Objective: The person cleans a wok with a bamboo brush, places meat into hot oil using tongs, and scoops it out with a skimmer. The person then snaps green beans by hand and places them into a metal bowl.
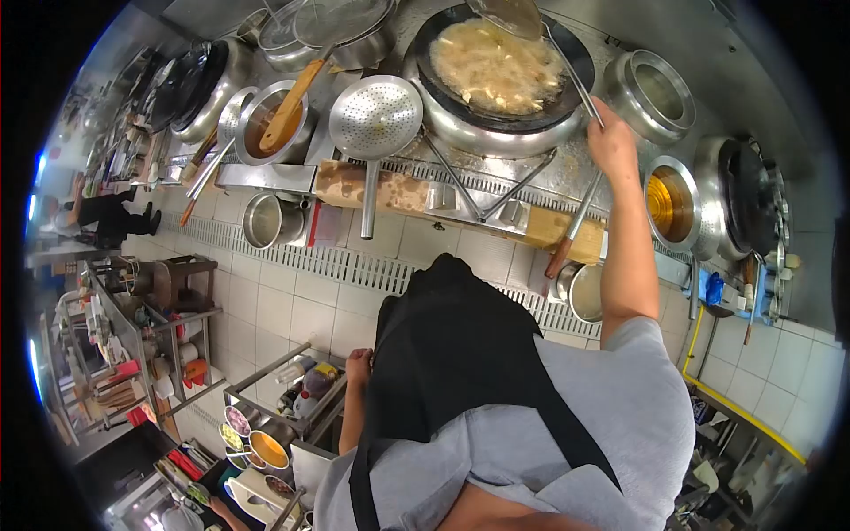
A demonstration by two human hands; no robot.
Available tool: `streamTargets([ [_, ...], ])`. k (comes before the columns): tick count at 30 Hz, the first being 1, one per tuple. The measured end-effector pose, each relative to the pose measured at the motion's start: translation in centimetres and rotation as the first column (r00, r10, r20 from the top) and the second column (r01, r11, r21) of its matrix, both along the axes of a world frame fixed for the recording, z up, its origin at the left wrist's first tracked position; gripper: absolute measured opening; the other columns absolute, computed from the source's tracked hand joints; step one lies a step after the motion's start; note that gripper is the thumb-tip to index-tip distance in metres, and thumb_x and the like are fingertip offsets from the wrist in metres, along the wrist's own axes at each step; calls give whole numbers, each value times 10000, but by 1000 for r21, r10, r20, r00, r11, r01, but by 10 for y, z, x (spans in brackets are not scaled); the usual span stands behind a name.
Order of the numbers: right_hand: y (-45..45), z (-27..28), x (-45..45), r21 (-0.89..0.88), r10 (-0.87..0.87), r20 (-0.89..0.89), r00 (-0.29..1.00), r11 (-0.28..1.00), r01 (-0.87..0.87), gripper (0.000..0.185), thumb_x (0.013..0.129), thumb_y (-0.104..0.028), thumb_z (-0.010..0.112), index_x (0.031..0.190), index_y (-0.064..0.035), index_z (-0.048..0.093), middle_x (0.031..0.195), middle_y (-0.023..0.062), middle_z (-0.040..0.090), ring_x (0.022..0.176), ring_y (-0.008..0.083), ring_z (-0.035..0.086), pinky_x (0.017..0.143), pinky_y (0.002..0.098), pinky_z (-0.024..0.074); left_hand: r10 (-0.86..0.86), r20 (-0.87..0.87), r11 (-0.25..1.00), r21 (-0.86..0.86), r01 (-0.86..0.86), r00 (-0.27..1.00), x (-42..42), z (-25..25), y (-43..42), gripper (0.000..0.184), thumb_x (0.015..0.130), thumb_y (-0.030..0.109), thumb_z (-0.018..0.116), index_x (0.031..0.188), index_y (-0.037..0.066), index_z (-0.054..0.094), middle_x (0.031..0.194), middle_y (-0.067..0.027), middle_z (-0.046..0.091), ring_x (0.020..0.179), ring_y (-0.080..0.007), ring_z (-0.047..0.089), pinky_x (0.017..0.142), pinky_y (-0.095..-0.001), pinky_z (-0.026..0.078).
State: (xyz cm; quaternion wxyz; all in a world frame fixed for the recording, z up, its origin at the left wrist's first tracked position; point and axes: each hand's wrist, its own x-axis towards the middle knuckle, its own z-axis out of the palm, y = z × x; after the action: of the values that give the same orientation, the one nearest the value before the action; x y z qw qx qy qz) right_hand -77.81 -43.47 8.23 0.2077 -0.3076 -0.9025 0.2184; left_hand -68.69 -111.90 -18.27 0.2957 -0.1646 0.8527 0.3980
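My right hand (613, 140) is closed round the metal handle of a ladle (506, 12). The ladle's broad round bowl is over the far rim of a black wok (575, 84), partly cut off by the frame. Pale pieces lie in bubbling, foaming oil (491, 66) in the wok. A wood-handled tool (571, 232) slants from beneath my right wrist over the stove's front edge; its other end is hidden. My left hand (359, 365) hangs low beside my black apron (452, 345), fingers curled; whether they hold anything is hidden.
Left of the wok lie a perforated strainer (376, 117) and a pot of reddish-brown liquid (301, 133) with a wooden-handled tool. A pot of golden oil (662, 203) and a steel pot (655, 93) stand right. A metal cart (310, 429) is behind my left side. Other people are farther left.
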Motion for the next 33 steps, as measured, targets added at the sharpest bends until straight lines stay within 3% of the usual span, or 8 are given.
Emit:
streamTargets([
  [5, 18, -5, -5, 51, 52, 167, 985, 997, -61, 440, 920, -156, 567, 1346, -69, 632, 1128, 275, 703, 1094, 379, 691, 961, 411, 507, -238, -31, 958, -170, 230, 971, 1, -8, -15, 292, 914, 314, 702, 925, 24, 732, 750, -70, 715, 668, -158, 653, 626, -326, 506],
  [9, 29, 28, 33, 11, 33, 55, 998, 999, -34, 456, 924, -169, 561, 1365, -66, 617, 1176, 279, 688, 1127, 390, 673, 983, 411, 497, -38, -38, 994, -103, 34, 999, 19, -14, -19, 335, 918, 359, 683, 912, 29, 742, 780, -110, 732, 725, -229, 702, 676, -383, 532],
  [13, 60, 25, 44, 63, -90, 22, 996, 994, 88, 472, 920, -185, 562, 1375, -73, 612, 1188, 285, 682, 1122, 394, 672, 975, 416, 496, -293, -29, 895, -359, 264, 956, 54, -157, -94, 348, 912, 369, 684, 920, 27, 747, 819, -127, 745, 795, -257, 726, 721, -403, 543],
  [17, 82, 10, 36, 216, -146, 140, 979, 970, 114, 478, 884, -189, 587, 1333, -29, 625, 1048, 282, 716, 979, 400, 707, 909, 443, 520, -235, -82, 931, -304, 200, 969, 55, -146, -91, 356, 907, 365, 685, 920, 12, 737, 826, -109, 749, 783, -238, 717, 713, -409, 543],
  [20, 97, -37, 30, 97, 29, 208, 978, 994, -50, 468, 890, -151, 572, 1333, -10, 629, 831, 190, 715, 659, 293, 674, 656, 414, 543, -26, -33, 1000, -18, 25, 999, 28, -39, -38, 310, 913, 326, 687, 918, 18, 725, 825, -82, 738, 732, -207, 687, 679, -386, 543],
  [21, 91, -31, 29, -168, 48, 217, 975, 986, -11, 445, 897, -139, 564, 1317, -9, 636, 773, 140, 670, 585, 238, 603, 575, 383, 491, -22, -4, 999, -46, 21, 1000, 18, -24, -26, 286, 915, 302, 689, 922, 17, 718, 824, -75, 732, 722, -195, 676, 670, -367, 538],
  [24, 55, 2, 27, -773, 85, 142, 986, 632, 57, 332, 930, -96, 532, 1239, -30, 636, 619, -37, 465, 396, 44, 333, 358, 253, 226, 35, 56, 998, -50, -33, 998, -6, 9, 4, 219, 920, 231, 694, 935, 12, 700, 821, -57, 714, 706, -165, 652, 656, -317, 526],
  [33, 54, -50, 4, -987, 130, -80, 988, 127, -97, 83, 968, -83, 587, 1037, -39, 591, 675, -5, 523, 444, 56, 360, 393, 250, 267, -56, 71, 998, 29, 54, 996, -13, -11, 10, 202, 920, 191, 733, 966, -1, 692, 794, -39, 688, 707, -128, 607, 647, -299, 494],
])
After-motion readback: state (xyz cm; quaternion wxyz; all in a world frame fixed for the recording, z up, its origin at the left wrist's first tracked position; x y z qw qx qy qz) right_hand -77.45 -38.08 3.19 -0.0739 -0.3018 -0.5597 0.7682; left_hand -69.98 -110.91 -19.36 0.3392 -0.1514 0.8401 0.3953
